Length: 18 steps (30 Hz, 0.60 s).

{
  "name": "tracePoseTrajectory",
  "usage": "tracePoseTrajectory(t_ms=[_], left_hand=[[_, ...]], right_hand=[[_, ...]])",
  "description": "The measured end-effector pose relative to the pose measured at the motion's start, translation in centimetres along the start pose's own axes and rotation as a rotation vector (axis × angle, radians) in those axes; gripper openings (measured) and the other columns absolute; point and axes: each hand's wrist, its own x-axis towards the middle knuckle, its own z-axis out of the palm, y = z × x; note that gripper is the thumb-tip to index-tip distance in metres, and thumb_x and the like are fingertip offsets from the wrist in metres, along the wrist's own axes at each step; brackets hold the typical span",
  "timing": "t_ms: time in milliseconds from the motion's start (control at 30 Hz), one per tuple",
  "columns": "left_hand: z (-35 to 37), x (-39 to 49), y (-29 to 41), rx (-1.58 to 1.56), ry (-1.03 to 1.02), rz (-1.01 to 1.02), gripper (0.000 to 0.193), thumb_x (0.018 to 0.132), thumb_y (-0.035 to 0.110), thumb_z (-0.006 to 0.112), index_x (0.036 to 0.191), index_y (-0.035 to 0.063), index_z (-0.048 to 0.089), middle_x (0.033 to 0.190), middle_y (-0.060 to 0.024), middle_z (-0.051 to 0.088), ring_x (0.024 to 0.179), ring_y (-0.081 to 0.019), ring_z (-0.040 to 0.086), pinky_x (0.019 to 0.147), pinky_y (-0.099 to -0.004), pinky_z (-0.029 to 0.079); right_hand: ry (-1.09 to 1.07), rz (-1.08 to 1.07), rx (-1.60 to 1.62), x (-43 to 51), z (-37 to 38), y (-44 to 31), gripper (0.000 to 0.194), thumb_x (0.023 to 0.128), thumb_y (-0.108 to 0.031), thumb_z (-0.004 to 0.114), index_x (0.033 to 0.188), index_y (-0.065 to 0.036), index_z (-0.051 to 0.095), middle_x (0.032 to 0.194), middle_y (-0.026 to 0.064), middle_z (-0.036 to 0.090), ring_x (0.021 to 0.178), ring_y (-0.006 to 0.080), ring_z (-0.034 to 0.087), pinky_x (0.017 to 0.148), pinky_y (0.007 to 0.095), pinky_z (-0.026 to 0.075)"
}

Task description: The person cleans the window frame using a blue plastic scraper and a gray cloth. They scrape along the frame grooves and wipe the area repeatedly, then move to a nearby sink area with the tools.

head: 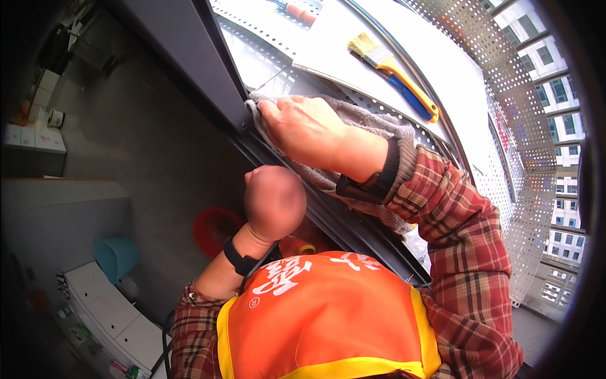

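My right hand grips a grey cloth, fingers curled down at the corner of a dark metal window frame. A small bit of blue shows by the fingertips, too hidden to name. The cloth trails along the frame's lower track, under my right forearm. My left hand is below and left of the right one, beside the track on the room side. It is blurred, and its fingers are mostly hidden. Outside the frame, a yellow-handled paintbrush lies on a white board, partly over a blue-handled tool.
A perforated metal sheet rises along the outer side. An orange-handled tool lies on the far side of the ledge. Indoors stand a red bucket, a teal bin and white cabinets. My orange apron is close to the track.
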Motion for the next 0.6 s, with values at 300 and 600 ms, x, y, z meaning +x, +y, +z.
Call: tracePoseTrajectory(t_ms=[300,600], left_hand=[[-0.3,-0.5,-0.3,-0.049,-0.012,-0.059,0.024,0.065,-0.004,0.063,0.086,0.0070,0.063,0.084,-0.0068,0.057,0.081,-0.0271,0.058,0.074,-0.0381,0.043],[0.0,0.0,-0.2,-0.034,-0.010,0.003,0.023,0.066,-0.007,0.061,0.084,0.0077,0.061,0.080,-0.0063,0.056,0.077,-0.0253,0.056,0.071,-0.0364,0.039]], right_hand=[[0.341,0.002,0.053,-1.5,-2.0,-0.8,0.014,0.084,-0.016,0.059,0.088,-0.003,0.056,0.072,0.0158,0.063,0.068,0.0361,0.063,0.059,0.0454,0.050],[0.036,-0.098,-0.237,0.7,1.2,-0.3,0.011,0.081,-0.011,0.057,0.089,-0.003,0.055,0.075,0.0154,0.064,0.071,0.0326,0.067,0.059,0.0418,0.054]])
